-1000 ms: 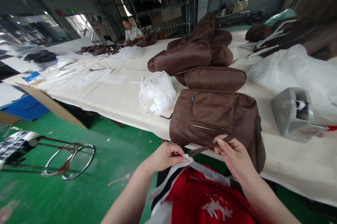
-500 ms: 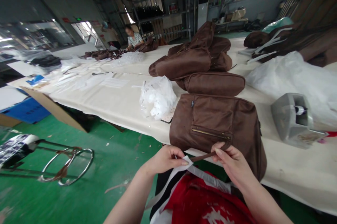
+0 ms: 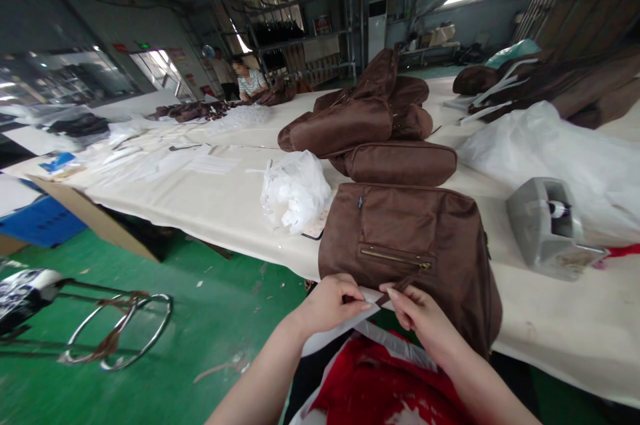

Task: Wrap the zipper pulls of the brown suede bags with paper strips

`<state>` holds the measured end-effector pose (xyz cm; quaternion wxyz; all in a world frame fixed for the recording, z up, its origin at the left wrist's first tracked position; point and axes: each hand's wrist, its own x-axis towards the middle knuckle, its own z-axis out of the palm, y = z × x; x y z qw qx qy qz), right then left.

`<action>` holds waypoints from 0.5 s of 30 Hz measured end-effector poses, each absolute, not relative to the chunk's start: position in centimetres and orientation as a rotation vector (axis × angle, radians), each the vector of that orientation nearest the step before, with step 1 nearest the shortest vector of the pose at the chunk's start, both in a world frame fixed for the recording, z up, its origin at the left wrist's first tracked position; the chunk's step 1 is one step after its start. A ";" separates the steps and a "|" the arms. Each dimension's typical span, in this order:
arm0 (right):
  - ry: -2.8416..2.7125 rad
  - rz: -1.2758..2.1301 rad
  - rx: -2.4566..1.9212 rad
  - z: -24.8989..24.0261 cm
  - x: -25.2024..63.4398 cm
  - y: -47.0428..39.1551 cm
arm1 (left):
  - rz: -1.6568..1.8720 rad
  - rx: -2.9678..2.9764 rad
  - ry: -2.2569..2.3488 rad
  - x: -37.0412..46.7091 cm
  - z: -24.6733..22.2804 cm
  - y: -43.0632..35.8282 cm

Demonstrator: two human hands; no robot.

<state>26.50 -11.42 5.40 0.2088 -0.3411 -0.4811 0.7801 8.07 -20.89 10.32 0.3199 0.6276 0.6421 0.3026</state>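
A brown bag (image 3: 400,218) with a brass zipper lies on its side at the near edge of the table. In front of it, my left hand (image 3: 335,305) pinches a white strip (image 3: 327,338) that trails down toward my lap. My right hand (image 3: 417,308) holds a thin brown strap (image 3: 384,299) between thumb and fingers, close to the bag's lower edge. The strap's end meets the white strip between my two hands. Whether it is wrapped or only touching, I cannot tell.
More brown bags (image 3: 340,122) are piled behind. A clear plastic bag of white scraps (image 3: 295,192) sits left, a grey metal device (image 3: 540,225) right, near plastic sheeting (image 3: 555,152). A stool (image 3: 30,295) stands at left. Two people are at the far end.
My hands have come closer together, the left moving right and the right moving slightly left. Less of the brown strap shows between them. The view has shifted slightly.
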 end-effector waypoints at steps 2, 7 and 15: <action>-1.163 2.244 -0.949 5.4 27.0 -11.0 | 0.762 1.691 1.719 8.0 10.6 -20.7; -1.060 2.167 -1.016 5.2 27.2 -10.5 | 0.726 1.606 1.824 8.7 10.5 -19.3; -2.030 1.344 -1.117 7.8 29.6 -10.1 | 0.608 1.717 1.890 10.1 9.6 -15.7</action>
